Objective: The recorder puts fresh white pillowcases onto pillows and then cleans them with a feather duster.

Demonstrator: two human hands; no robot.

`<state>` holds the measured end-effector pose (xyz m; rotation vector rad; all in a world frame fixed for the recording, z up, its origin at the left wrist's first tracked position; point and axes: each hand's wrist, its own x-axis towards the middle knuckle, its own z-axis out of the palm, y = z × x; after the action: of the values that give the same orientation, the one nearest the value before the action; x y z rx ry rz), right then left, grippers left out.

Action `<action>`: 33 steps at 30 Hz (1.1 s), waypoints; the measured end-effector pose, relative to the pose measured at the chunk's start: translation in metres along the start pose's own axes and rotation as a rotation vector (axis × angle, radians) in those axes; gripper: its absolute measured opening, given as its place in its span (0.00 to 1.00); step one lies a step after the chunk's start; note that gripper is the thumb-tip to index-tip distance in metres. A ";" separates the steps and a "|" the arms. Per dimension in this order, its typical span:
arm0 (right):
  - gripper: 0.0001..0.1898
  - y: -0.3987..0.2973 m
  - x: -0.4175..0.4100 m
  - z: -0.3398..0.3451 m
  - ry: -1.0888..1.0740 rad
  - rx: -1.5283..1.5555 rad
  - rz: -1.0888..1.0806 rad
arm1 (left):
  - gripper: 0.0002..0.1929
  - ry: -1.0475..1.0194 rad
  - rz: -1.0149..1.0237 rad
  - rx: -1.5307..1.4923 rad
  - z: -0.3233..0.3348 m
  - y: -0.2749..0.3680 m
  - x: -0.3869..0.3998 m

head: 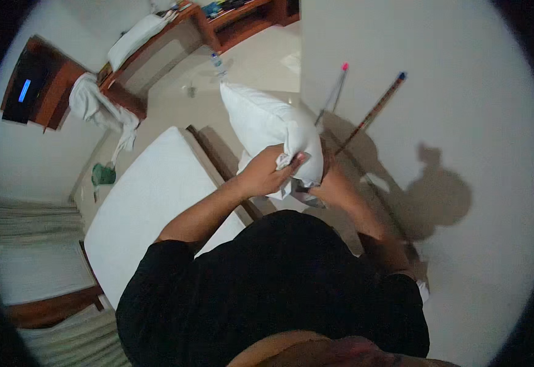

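Note:
A plump white pillow (pixel 273 119) in a white case is held up in front of my body, one corner pointing away from me. My left hand (pixel 269 172) grips bunched case fabric at the near end, thumb on top. On the other side, my right hand (pixel 333 183) holds the pillow's near right edge; some of its fingers are hidden and it is slightly blurred. Loose white cloth hangs below the left hand. To the left lies a bed mattress (pixel 157 197) with a smooth white cover.
Two long-handled cleaning tools lean on the right wall (pixel 468 114): one pink-tipped pole (pixel 340 87) and one blue-tipped pole (pixel 381 103). A water bottle (pixel 218 64) and a green dustpan (pixel 103 174) are on the floor. Another pillow (pixel 138 39) rests on a wooden desk; white cloth (pixel 104 108) drapes off its end.

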<state>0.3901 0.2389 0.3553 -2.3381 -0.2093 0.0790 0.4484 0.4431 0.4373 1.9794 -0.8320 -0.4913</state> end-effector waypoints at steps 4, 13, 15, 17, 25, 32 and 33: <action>0.43 0.022 0.001 0.016 -0.032 0.041 0.087 | 0.18 0.144 -0.068 -0.080 0.012 -0.007 -0.015; 0.12 0.036 0.008 -0.029 0.320 0.309 0.070 | 0.22 0.364 0.013 0.022 0.004 0.026 -0.029; 0.14 0.064 0.011 -0.035 0.228 0.169 0.126 | 0.23 0.399 -0.171 0.061 0.005 -0.011 -0.043; 0.14 0.009 0.023 -0.048 0.327 0.276 0.089 | 0.24 0.447 -0.289 0.089 -0.058 0.007 -0.070; 0.13 0.035 0.032 -0.041 0.387 0.230 0.001 | 0.20 -0.137 -0.407 0.822 -0.075 -0.184 -0.130; 0.16 -0.051 0.008 -0.075 0.465 0.195 0.116 | 0.24 0.714 -0.358 0.085 -0.146 -0.033 -0.090; 0.16 -0.066 0.005 -0.082 0.509 0.155 0.098 | 0.26 0.811 -0.136 0.214 -0.158 -0.020 -0.090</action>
<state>0.3969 0.2276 0.4597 -2.1323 0.1588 -0.4335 0.4920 0.6088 0.5020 2.1718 -0.2391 0.3451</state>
